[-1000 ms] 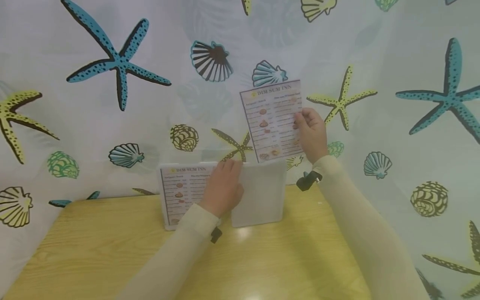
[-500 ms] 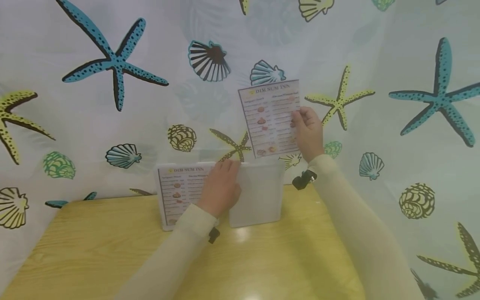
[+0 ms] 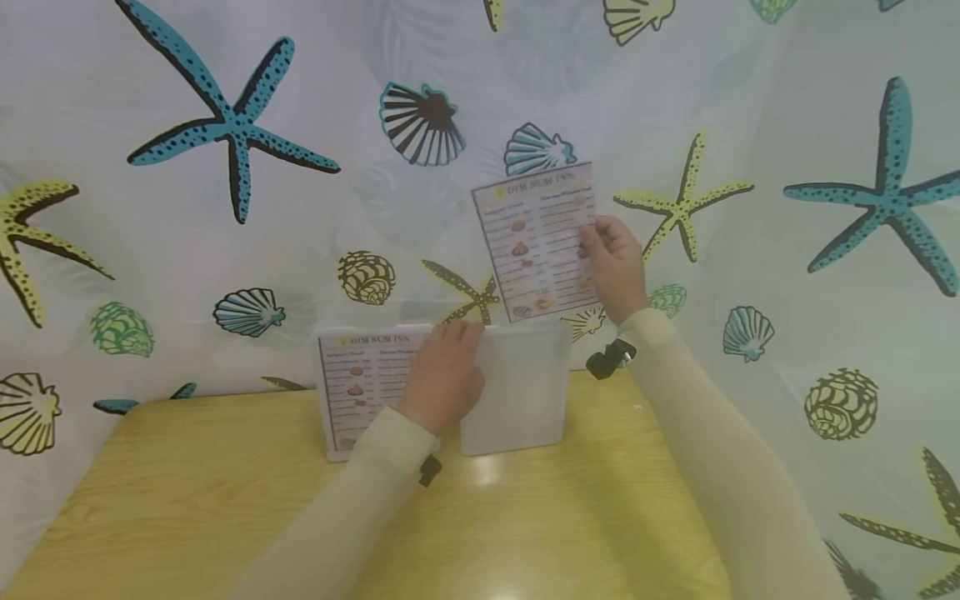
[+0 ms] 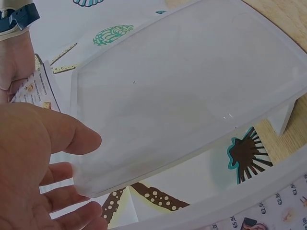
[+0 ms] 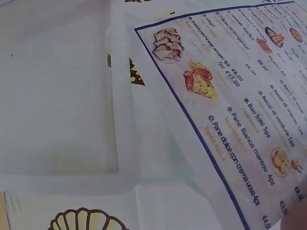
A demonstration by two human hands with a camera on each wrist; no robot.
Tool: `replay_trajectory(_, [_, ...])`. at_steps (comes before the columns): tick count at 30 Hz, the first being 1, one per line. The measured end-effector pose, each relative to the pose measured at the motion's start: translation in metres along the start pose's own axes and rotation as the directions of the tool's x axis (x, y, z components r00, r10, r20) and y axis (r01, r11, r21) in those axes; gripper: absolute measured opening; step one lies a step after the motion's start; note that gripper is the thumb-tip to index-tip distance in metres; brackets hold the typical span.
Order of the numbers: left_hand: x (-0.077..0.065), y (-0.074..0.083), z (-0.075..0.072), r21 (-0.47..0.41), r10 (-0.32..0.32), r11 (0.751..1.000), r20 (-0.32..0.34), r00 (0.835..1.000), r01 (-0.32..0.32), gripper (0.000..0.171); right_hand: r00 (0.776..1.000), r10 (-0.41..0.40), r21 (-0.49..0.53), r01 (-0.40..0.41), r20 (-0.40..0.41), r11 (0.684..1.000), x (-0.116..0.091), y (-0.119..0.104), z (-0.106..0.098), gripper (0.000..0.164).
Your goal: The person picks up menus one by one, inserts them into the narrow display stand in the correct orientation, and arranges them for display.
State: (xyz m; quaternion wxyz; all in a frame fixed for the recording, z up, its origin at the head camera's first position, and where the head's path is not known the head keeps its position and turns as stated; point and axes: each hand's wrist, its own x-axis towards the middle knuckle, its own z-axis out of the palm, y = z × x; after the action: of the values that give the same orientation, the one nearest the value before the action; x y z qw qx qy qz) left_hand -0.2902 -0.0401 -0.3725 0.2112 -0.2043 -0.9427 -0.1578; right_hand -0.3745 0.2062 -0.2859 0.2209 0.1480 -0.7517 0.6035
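Observation:
In the head view, my right hand [image 3: 618,271] pinches the right edge of a printed "DIM SUM INN" menu sheet [image 3: 534,242], raised and slightly tilted. Beneath it stands a whitish upright menu holder [image 3: 521,387] with a blank front. My left hand [image 3: 444,375] holds this holder by its upper left corner; the left wrist view shows the thumb [image 4: 79,136] in front and fingertips tucked at the edge. To the left, a second holder [image 3: 327,417] displays a like menu [image 3: 360,379], partly hidden by my left hand and sleeve. Close up, the raised sheet [image 5: 230,100] lies beside the blank holder [image 5: 62,96].
Both holders stand towards the back of a wooden table [image 3: 187,483]. Right behind them hangs a white curtain [image 3: 315,225] printed with starfish and shells. It also runs along the right side.
The raised menu sheet has shifted slightly left with my right hand. My left hand keeps its place on the blank holder.

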Motion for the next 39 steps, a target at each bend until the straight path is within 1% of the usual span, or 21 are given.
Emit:
replay_trajectory(5, [0.000, 0.001, -0.002, 0.012, -0.003, 1.000, 0.008, 1.000, 0.002, 0.057, 0.999, 0.023, -0.008, -0.023, 0.035, 1.000, 0.000, 0.001, 0.006, 0.028])
replay_trajectory(11, [-0.001, 0.001, -0.003, 0.020, 0.008, 1.000, 0.005, 1.000, -0.008, 0.058, 0.996, 0.083, -0.030, -0.081, 0.043, 0.996, -0.002, 0.006, 0.011, 0.031])
replay_trajectory(14, [-0.002, 0.001, -0.002, 0.010, 0.007, 1.000, 0.007, 1.000, -0.007, 0.059, 0.995, 0.093, -0.040, -0.091, 0.047, 0.995, -0.002, 0.006, 0.010, 0.030])
replay_trajectory(20, [-0.002, 0.003, -0.003, 0.005, 0.002, 1.000, 0.011, 1.000, -0.003, 0.060, 0.997, 0.065, -0.036, -0.063, 0.050, 0.997, 0.002, 0.002, 0.005, 0.029])
replay_trajectory(23, [-0.001, 0.004, -0.003, 0.009, -0.003, 1.000, 0.015, 1.000, 0.002, 0.060, 0.997, 0.045, -0.013, -0.044, 0.062, 0.999, 0.002, -0.001, 0.004, 0.027])
replay_trajectory(29, [-0.002, 0.004, -0.005, 0.012, -0.015, 1.000, 0.030, 0.999, 0.015, 0.060, 0.995, 0.061, 0.009, -0.062, 0.073, 0.998, 0.001, -0.001, 0.010, 0.027])
replay_trajectory(33, [-0.002, 0.005, -0.005, 0.022, -0.011, 1.000, 0.037, 0.999, 0.011, 0.060, 0.995, 0.069, -0.024, -0.067, 0.067, 0.997, 0.001, 0.001, 0.013, 0.027])
replay_trajectory(36, [-0.003, 0.005, -0.004, 0.012, -0.014, 1.000, 0.036, 0.999, 0.013, 0.060, 0.996, 0.068, -0.058, -0.065, 0.057, 0.996, 0.002, 0.003, 0.011, 0.029])
replay_trajectory(39, [-0.004, 0.005, -0.004, 0.003, -0.016, 1.000, 0.036, 0.999, 0.016, 0.060, 0.997, 0.065, -0.066, -0.062, 0.050, 0.996, 0.003, 0.002, 0.009, 0.030])
